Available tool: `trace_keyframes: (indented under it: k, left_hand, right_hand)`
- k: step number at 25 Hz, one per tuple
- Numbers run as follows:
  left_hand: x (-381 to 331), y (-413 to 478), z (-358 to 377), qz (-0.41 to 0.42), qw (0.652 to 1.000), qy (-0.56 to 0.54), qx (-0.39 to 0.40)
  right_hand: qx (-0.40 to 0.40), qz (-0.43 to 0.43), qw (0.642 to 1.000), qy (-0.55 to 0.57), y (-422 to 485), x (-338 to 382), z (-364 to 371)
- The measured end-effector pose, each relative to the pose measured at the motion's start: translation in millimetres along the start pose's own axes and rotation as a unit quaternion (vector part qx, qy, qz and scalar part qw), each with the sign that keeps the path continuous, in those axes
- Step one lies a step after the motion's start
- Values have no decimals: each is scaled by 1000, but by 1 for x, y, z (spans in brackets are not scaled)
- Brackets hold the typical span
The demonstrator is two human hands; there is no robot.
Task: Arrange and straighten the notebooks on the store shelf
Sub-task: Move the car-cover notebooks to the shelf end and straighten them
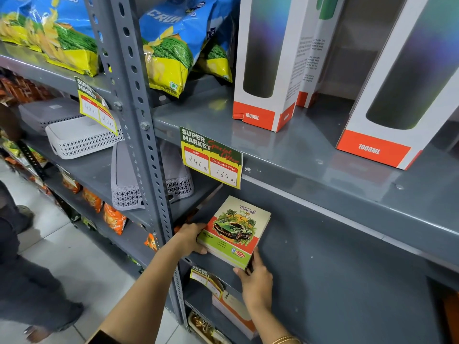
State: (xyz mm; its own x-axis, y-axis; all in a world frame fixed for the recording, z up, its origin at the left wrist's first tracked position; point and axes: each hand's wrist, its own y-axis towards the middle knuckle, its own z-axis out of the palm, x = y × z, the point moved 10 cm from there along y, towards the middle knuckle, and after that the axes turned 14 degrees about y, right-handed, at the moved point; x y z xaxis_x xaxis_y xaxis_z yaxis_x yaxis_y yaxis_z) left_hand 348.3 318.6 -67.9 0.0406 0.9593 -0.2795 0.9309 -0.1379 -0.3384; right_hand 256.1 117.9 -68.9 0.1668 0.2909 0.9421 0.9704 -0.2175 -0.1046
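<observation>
Green-covered notebook stack point(234, 233), gripped by left hand point(192, 238) and right hand point(255, 284).

Bare forearms, no sleeves on show. Thin gold bangles point(285, 340) circle the right wrist. A dark band point(103, 338) edges the left arm.

Glossy paper notebook cover point(234, 232), smooth painted grey metal shelf point(323, 155), shiny plastic snack bags point(171, 45)
</observation>
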Motion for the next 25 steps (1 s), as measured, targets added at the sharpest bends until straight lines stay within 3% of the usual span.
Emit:
trace_keyframes:
  k: [10,25]
  left_hand:
    - [0,5,-1,-7,1000,27,-1]
    - [3,-2,-1,5,999,-45,-25]
  right_hand:
    - [-8,-15,999,-27,3,1,-2]
    - [-22,-21,999,-26,-4,0,-1]
